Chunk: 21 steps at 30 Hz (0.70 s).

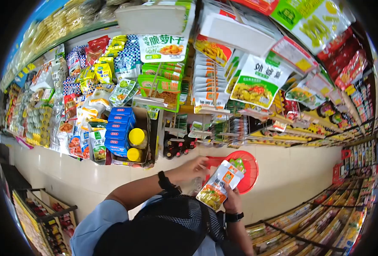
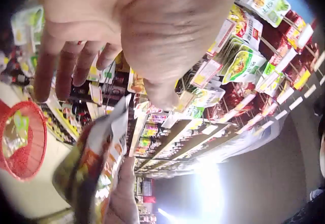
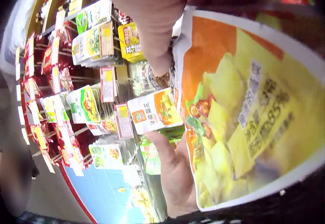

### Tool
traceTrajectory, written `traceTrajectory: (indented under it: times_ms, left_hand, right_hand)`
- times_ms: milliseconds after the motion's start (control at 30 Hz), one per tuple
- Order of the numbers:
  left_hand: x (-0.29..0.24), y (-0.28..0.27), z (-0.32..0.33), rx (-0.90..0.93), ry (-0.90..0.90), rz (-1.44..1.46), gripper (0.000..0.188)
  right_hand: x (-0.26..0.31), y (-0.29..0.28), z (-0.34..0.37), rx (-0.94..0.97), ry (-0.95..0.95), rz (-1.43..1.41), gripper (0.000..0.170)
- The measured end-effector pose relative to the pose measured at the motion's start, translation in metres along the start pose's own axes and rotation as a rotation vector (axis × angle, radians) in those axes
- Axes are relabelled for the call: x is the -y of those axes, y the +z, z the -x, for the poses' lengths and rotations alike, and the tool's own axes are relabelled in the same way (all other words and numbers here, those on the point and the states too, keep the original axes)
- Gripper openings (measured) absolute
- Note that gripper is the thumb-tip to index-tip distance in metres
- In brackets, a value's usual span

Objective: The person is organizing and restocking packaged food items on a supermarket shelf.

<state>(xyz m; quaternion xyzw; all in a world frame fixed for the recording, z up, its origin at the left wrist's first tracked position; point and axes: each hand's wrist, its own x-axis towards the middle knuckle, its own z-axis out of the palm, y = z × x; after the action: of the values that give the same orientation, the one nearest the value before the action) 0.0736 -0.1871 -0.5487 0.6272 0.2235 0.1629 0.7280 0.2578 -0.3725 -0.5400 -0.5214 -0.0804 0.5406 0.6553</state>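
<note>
And the right hand [image 1: 232,199] grips the white-and-orange pouch [image 1: 218,187] before the body, fingers on its edge; left hand [image 1: 192,167] nearby, fingers loose! Below, a red basket [image 1: 252,171]; farther, 2 yellow-lidded jars [image 1: 137,138] beside blue boxes [image 1: 120,128].

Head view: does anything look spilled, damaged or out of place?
Nothing looks damaged: the packet in the right hand shows no visible tear, and the visible floor shows no spill. The bags heaped at uneven angles at the left look mildly untidy next to the hanging packets.
</note>
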Motion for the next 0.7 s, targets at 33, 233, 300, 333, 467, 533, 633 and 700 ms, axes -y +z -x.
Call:
traceTrajectory:
  times_ms: [33, 233, 300, 333, 467, 533, 633, 700]
  left_hand:
    - [-0.036, 0.009, 0.003, 0.075, -0.289, 0.088, 0.062]
    - [-0.021, 0.028, -0.002, 0.125, -0.068, -0.029, 0.063]
    - [-0.020, 0.025, 0.001, 0.087, -0.076, -0.022, 0.059]
    - [-0.023, 0.024, 0.003, 0.077, -0.069, -0.010, 0.056]
    - [-0.043, 0.015, 0.014, 0.011, -0.116, 0.017, 0.042]
    - [-0.039, 0.005, 0.014, -0.082, -0.094, 0.165, 0.037]
    - [-0.043, -0.028, 0.012, -0.251, -0.073, 0.346, 0.030]
    - [-0.052, -0.057, 0.003, -0.357, -0.059, 0.333, 0.030]
  right_hand:
    - [0.008, 0.017, 0.002, 0.039, 0.003, 0.017, 0.031]
    - [0.018, 0.043, 0.005, 0.031, -0.012, -0.003, 0.030]
    - [0.018, 0.043, 0.006, 0.005, -0.044, -0.012, 0.032]
    - [0.015, 0.039, 0.007, -0.009, -0.062, -0.006, 0.033]
    - [0.010, 0.028, 0.008, -0.002, -0.102, 0.009, 0.032]
    - [0.009, 0.025, 0.007, -0.054, -0.108, -0.027, 0.029]
    - [0.007, 0.017, 0.009, -0.111, -0.098, -0.084, 0.027]
    - [0.005, 0.015, 0.009, -0.137, -0.065, -0.115, 0.025]
